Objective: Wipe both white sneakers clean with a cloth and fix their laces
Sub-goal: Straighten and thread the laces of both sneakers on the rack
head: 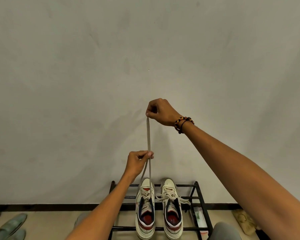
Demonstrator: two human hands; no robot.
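Slippers lie left of rack bearing both sneakers.

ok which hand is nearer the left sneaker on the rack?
Left. The left hand pinches the lace just above the left sneaker. The right hand holds the lace ends much higher, against the wall.

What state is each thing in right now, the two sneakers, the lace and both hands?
Left sneaker: on rack, lace pulled up.
Right sneaker: on rack, laces lying loose.
Lace: stretched taut upward.
Left hand: pinches lace lower down.
Right hand: pinches lace ends, raised.
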